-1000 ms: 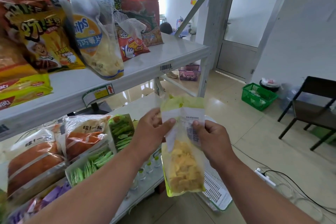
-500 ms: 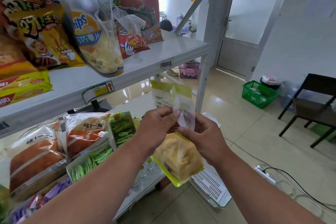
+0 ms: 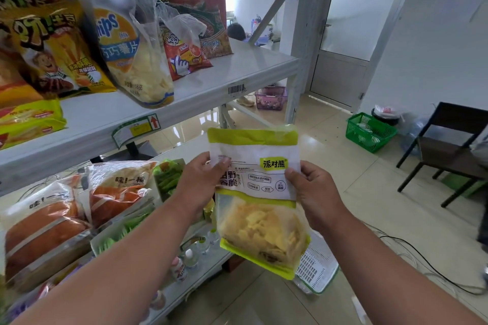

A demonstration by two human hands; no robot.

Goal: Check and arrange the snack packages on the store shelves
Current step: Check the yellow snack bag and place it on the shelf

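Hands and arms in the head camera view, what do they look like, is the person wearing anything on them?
Both forearms are bare as far as the picture shows: no sleeves, gloves, watch or bracelet visible. The left hand and right hand show no rings on the fingers in view. Fingernails look short and unpainted. No markings or cables on either arm.

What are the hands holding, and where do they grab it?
Both hands hold one snack bag of yellow chips. The left hand pinches its left edge and the right hand pinches its right edge, both at the white label.
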